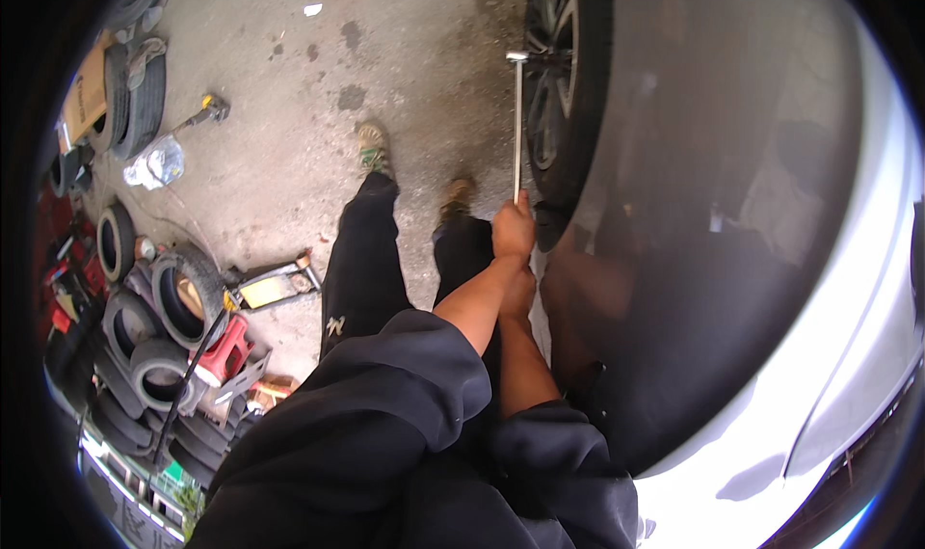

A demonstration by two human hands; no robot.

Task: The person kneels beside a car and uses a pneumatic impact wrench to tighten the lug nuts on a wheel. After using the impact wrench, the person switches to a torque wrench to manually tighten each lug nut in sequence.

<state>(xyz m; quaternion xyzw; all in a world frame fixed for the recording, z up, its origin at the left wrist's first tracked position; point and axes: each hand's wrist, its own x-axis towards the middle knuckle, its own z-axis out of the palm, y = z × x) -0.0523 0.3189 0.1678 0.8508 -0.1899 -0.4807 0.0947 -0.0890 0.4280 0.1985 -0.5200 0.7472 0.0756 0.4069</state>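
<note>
A long silver lug wrench (518, 130) runs from the car's wheel toward me, its head joined to a dark socket piece at the wheel's hub. My left hand (514, 229) is closed round the near end of the bar. Just behind it, my right hand (520, 289) is also closed, partly covered by my left wrist; it appears to grip the same handle. The wheel (568, 67) has a black tyre and dark spokes, and stands upright beside the grey car body (713, 163). The bar's end inside my hands is hidden.
Along the left lie several loose tyres (188, 294), a red plastic stool (226, 351) and a yellow-topped floor jack (273, 287). Farther off are a yellow-and-black power tool (212, 108), a clear plastic bag (156, 163) and a cardboard box (85, 96). Car bodywork closes off my right side.
</note>
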